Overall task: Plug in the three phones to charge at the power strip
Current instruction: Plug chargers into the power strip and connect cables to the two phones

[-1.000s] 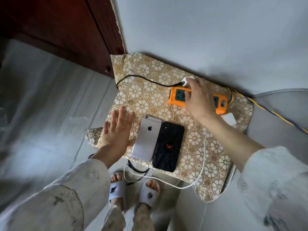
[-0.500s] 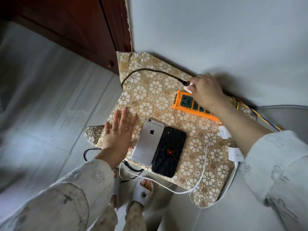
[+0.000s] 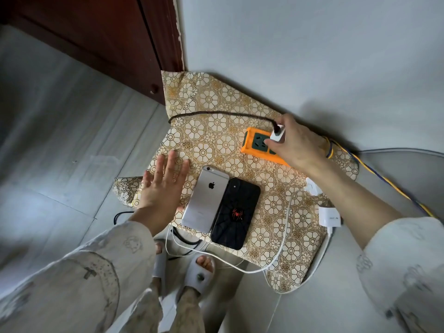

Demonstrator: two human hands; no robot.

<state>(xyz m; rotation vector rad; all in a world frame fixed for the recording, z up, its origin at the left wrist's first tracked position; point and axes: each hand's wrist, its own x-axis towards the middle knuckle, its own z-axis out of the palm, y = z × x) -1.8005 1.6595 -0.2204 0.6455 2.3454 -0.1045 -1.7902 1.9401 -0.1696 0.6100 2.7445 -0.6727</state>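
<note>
At the table's [image 3: 216, 131] far edge, our right hand [image 3: 294, 145] pinched a white charger [image 3: 277, 135] over the orange power strip [image 3: 258, 146]; left hand [image 3: 163, 186] lay flat, fingers straight, beside two phones [image 3: 221, 207]. We judged the prongs should be aligned squarely, then pressed straight down.

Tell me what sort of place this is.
Probably a room in a home, in a corner by the wall. A small table under a floral cloth stands beside a dark wooden cabinet, and the person's feet wear slippers on a pale floor.
</note>
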